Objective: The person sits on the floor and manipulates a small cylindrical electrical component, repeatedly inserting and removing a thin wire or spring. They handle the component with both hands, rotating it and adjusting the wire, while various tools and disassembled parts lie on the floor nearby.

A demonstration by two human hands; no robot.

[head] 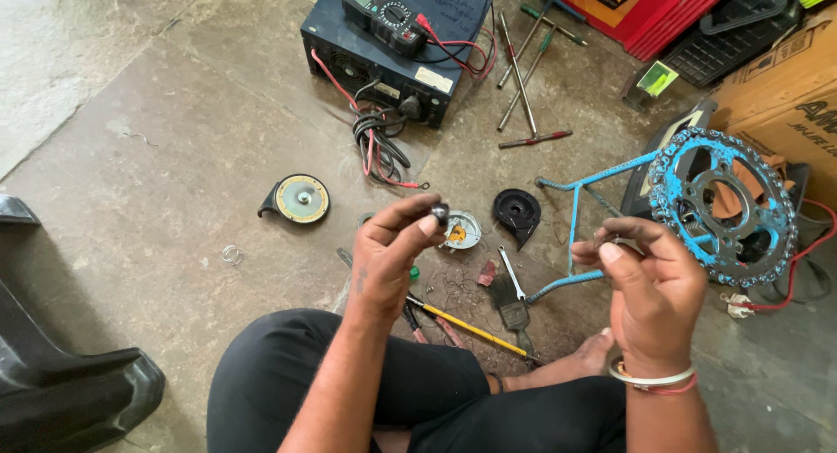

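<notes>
My left hand [390,251] pinches a small dark round part [440,213] between thumb and fingertips, held above the floor. My right hand [652,281] is closed on a thin piece of wire or a small metal bit [615,239]; what it is exactly is too small to tell. Below and between the hands, on the stone floor, lie a round disc with an orange piece [461,230], a black domed cover [517,212], a brush [513,312] and a yellow-handled tool [471,328]. I sit cross-legged in dark trousers.
A dark blue box [410,69] with a multimeter [384,15] and tangled leads stands ahead. A round horn disc [301,198] lies left. T-handle wrenches [523,69] lie at the back. A blue stand with a sprocket [722,204] is right, by cardboard boxes [785,95]. Black plastic panel [61,374] lower left.
</notes>
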